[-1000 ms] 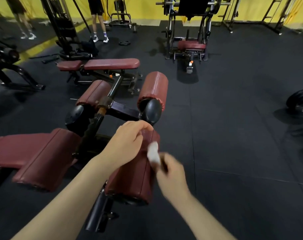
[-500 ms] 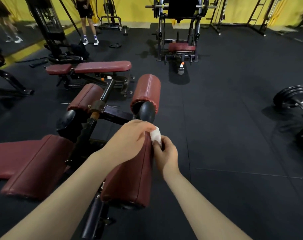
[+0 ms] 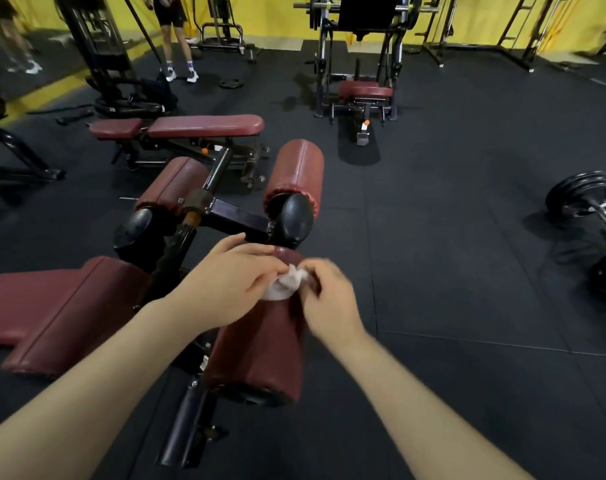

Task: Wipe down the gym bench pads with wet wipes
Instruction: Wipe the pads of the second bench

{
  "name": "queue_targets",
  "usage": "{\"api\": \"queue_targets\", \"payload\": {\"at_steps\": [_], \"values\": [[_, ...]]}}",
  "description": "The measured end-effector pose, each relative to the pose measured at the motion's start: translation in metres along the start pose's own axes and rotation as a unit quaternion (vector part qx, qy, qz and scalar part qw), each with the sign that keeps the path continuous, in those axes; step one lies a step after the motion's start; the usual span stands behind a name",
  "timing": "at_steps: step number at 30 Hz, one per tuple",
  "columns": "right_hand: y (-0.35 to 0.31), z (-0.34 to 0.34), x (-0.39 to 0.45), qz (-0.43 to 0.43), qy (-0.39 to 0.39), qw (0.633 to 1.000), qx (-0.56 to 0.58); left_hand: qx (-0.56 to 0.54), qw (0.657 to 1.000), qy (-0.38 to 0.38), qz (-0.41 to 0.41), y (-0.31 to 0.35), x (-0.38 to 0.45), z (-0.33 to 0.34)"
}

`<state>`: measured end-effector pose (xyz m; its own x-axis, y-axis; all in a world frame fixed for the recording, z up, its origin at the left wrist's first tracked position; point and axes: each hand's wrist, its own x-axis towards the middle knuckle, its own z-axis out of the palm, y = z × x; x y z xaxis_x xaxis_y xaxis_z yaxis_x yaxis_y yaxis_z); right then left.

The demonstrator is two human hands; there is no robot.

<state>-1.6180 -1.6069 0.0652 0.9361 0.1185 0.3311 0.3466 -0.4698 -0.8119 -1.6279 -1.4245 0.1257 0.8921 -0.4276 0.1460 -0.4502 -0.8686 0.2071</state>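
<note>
A white wet wipe (image 3: 284, 283) lies bunched on the far end of the near maroon roller pad (image 3: 260, 351). My left hand (image 3: 227, 282) and my right hand (image 3: 327, 297) both pinch the wipe, fingertips meeting over it. Two more maroon roller pads sit beyond: one on the right (image 3: 296, 174), one on the left (image 3: 171, 183), joined by a black bar. The maroon bench seat pad (image 3: 52, 310) stretches off to the left.
A flat maroon bench (image 3: 197, 126) stands behind. A barbell with black plates (image 3: 585, 202) lies on the floor at right. A rack machine with a maroon seat (image 3: 363, 88) is at the back. A person (image 3: 175, 39) stands at the far left.
My right hand has brought the wipe up along the near roller pad to its far end. My left hand now pinches the wipe too.
</note>
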Motion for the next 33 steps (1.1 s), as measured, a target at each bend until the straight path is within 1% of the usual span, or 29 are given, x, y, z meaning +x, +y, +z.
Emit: {"api": "queue_targets", "payload": {"at_steps": [2, 3, 5, 6, 8, 9, 10, 11, 12, 13, 14, 15, 16, 17, 18, 19, 20, 22, 23, 24, 25, 26, 27, 28, 29, 30, 31, 32, 33], "values": [[-0.009, -0.005, 0.026, 0.008, -0.033, 0.999, -0.037, -0.026, 0.998, 0.018, -0.047, -0.007, -0.012, -0.001], [-0.013, -0.006, 0.027, -0.008, -0.056, 0.997, -0.048, -0.044, 0.996, 0.021, -0.072, -0.010, -0.018, -0.001], [-0.020, -0.010, 0.002, -0.084, -0.122, 0.987, -0.057, -0.085, 0.990, 0.012, -0.110, -0.017, -0.027, 0.002], [-0.024, -0.013, -0.018, -0.129, -0.176, 0.974, -0.055, -0.104, 0.987, 0.005, -0.121, -0.020, -0.030, 0.004], [-0.035, -0.023, -0.048, -0.202, -0.292, 0.934, -0.049, -0.152, 0.978, -0.006, -0.140, -0.027, -0.035, 0.007], [-0.036, -0.026, -0.047, -0.235, -0.324, 0.914, -0.064, -0.182, 0.972, -0.003, -0.152, -0.029, -0.036, 0.009], [-0.036, -0.027, -0.035, -0.264, -0.325, 0.904, -0.086, -0.212, 0.963, 0.006, -0.164, -0.032, -0.036, 0.010], [-0.033, -0.026, -0.017, -0.279, -0.302, 0.905, -0.107, -0.240, 0.955, 0.019, -0.175, -0.033, -0.037, 0.011], [-0.030, -0.024, 0.006, -0.258, -0.260, 0.922, -0.128, -0.267, 0.946, 0.028, -0.184, -0.034, -0.038, 0.011], [-0.026, -0.021, 0.031, -0.210, -0.201, 0.943, -0.163, -0.291, 0.937, 0.034, -0.190, -0.034, -0.039, 0.012], [-0.022, -0.020, 0.052, -0.144, -0.156, 0.956, -0.200, -0.313, 0.929, 0.037, -0.196, -0.033, -0.042, 0.013], [-0.015, -0.018, 0.063, -0.080, -0.135, 0.964, -0.215, -0.333, 0.920, 0.037, -0.204, -0.032, -0.044, 0.014], [-0.012, -0.016, 0.061, -0.050, -0.120, 0.969, -0.209, -0.347, 0.913, 0.039, -0.213, -0.032, -0.046, 0.016], [-0.012, -0.014, 0.049, -0.043, -0.117, 0.974, -0.188, -0.355, 0.907, 0.040, -0.224, -0.033, -0.048, 0.019], [-0.015, -0.014, 0.026, -0.061, -0.122, 0.978, -0.157, -0.360, 0.902, 0.041, -0.236, -0.034, -0.049, 0.022], [-0.019, -0.012, -0.002, -0.105, -0.154, 0.975, -0.123, -0.364, 0.896, 0.041, -0.250, -0.034, -0.050, 0.025], [-0.028, -0.014, -0.031, -0.161, -0.208, 0.960, -0.098, -0.372, 0.889, 0.039, -0.264, -0.036, -0.052, 0.028], [-0.042, -0.021, -0.060, -0.256, -0.328, 0.908, -0.053, -0.397, 0.872, 0.027, -0.285, -0.037, -0.052, 0.032], [-0.044, -0.024, -0.055, -0.299, -0.353, 0.885, -0.056, -0.412, 0.862, 0.019, -0.296, -0.038, -0.052, 0.033], [-0.043, -0.024, -0.039, -0.333, -0.338, 0.877, -0.074, -0.428, 0.850, 0.011, -0.308, -0.038, -0.051, 0.033], [-0.041, -0.023, -0.019, -0.337, -0.300, 0.887, -0.095, -0.440, 0.840, 0.007, -0.318, -0.038, -0.050, 0.033], [-0.037, -0.021, 0.006, -0.292, -0.245, 0.917, -0.118, -0.446, 0.834, 0.009, -0.323, -0.037, -0.050, 0.033], [-0.033, -0.019, 0.031, -0.213, -0.185, 0.949, -0.141, -0.444, 0.835, 0.022, -0.323, -0.035, -0.050, 0.032], [-0.026, -0.018, 0.049, -0.127, -0.150, 0.968, -0.157, -0.438, 0.839, 0.046, -0.319, -0.031, -0.052, 0.031], [-0.021, -0.015, 0.054, -0.065, -0.134, 0.975, -0.163, -0.430, 0.846, 0.073, -0.307, -0.027, -0.054, 0.030], [-0.019, -0.012, 0.048, -0.060, -0.126, 0.975, -0.171, -0.417, 0.856, 0.093, -0.290, -0.023, -0.056, 0.028], [-0.017, -0.009, 0.031, -0.088, -0.131, 0.974, -0.161, -0.398, 0.870, 0.097, -0.274, -0.018, -0.058, 0.027], [-0.019, -0.008, 0.006, -0.137, -0.158, 0.969, -0.132, -0.376, 0.885, 0.091, -0.260, -0.013, -0.060, 0.027], [-0.024, -0.011, -0.021, -0.190, -0.205, 0.955, -0.097, -0.360, 0.896, 0.084, -0.247, -0.010, -0.061, 0.029]]}}
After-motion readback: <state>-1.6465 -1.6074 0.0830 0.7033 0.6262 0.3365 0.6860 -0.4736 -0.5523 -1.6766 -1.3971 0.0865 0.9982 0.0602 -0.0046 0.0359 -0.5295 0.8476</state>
